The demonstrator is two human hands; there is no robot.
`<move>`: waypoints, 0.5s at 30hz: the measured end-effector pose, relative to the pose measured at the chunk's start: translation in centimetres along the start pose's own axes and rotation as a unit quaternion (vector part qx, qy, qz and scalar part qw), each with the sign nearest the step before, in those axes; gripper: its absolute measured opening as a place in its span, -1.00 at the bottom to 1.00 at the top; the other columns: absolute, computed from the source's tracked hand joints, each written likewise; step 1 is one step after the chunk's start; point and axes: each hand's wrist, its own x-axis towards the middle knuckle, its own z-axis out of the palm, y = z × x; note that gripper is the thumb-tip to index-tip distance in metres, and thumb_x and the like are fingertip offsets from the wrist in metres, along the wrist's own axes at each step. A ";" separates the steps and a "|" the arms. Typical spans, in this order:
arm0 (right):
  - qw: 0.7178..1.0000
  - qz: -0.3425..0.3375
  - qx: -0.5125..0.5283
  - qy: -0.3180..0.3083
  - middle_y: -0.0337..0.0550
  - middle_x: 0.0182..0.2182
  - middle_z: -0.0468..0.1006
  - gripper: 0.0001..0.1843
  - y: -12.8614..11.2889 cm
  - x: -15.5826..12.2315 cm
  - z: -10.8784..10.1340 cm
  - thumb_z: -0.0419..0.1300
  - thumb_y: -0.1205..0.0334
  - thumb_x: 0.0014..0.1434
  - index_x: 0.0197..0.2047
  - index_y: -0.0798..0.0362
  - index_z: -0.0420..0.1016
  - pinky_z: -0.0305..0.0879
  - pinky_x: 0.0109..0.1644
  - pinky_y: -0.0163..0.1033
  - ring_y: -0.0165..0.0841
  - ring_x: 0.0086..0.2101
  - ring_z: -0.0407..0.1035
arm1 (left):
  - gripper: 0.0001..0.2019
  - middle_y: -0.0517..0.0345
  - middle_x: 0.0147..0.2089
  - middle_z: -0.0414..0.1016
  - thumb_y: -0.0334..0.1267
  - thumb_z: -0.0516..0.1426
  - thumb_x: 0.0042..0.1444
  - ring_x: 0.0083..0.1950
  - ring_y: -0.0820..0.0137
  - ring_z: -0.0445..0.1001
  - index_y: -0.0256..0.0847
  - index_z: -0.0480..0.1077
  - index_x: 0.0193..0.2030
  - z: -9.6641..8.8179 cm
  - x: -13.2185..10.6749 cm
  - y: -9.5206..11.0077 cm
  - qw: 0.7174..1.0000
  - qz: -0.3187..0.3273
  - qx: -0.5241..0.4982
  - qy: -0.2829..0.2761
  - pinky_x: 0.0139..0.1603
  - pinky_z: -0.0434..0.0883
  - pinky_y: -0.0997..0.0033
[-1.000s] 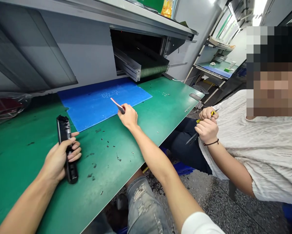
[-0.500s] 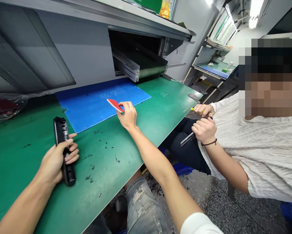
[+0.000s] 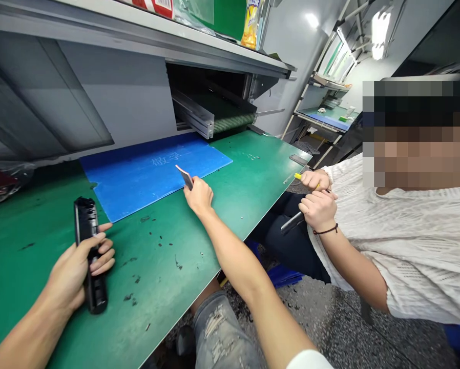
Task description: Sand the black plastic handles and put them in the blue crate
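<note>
Stretching across the near scene, a green tabletop (image 3: 233,205) is supporting a blue sheet (image 3: 138,179) along its far side. A co-worker (image 3: 414,236) in a white top is sitting at right, clasping a dark bar (image 3: 292,222). At near left, the left hand (image 3: 70,264) is wrapping around a long black plastic casing (image 3: 86,220), forefinger pointing right. By the sheet's near edge, the right hand (image 3: 200,196) is pinching a thin flat piece (image 3: 186,178). Dark scraps (image 3: 130,297) are lying near the casing.
</note>
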 end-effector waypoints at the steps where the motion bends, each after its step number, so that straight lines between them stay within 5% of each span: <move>1: 1.000 -0.009 0.002 0.006 -0.11 -0.13 0.54 -0.68 -0.1 -0.1 -0.2 0.18 0.02 0.38 0.03 0.09 0.46 0.46 0.00 -0.04 -0.28 -0.16 0.48 | -0.60 0.34 -0.47 0.16 -0.30 0.29 0.06 -0.66 0.68 0.07 -0.09 0.41 0.07 -0.1 0.1 -0.1 1.000 0.001 0.001 0.002 -0.76 0.12 0.70; 8: 0.996 -0.062 0.027 0.058 -0.10 -0.05 0.53 -0.67 -1.0 -0.4 -1.4 0.09 0.01 0.43 0.08 0.06 0.41 0.37 0.09 -0.04 -0.25 -0.06 0.45 | -0.87 0.32 -0.47 0.15 -0.31 0.24 0.17 -0.66 0.72 0.07 -0.15 0.42 -0.14 -0.4 0.3 -0.5 1.000 0.012 -0.019 0.006 -0.74 0.09 0.75; 15: 0.993 -0.049 0.032 0.101 -0.11 -0.01 0.54 -0.66 -1.1 -0.5 -2.0 -0.04 -0.04 0.48 0.12 -0.02 0.31 0.25 0.13 -0.15 -0.25 0.01 0.43 | -0.86 0.31 -0.47 0.15 -0.35 0.20 0.19 -0.67 0.70 0.07 -0.14 0.44 -0.10 0.1 -0.1 -0.3 1.000 0.009 -0.019 0.012 -0.75 0.12 0.74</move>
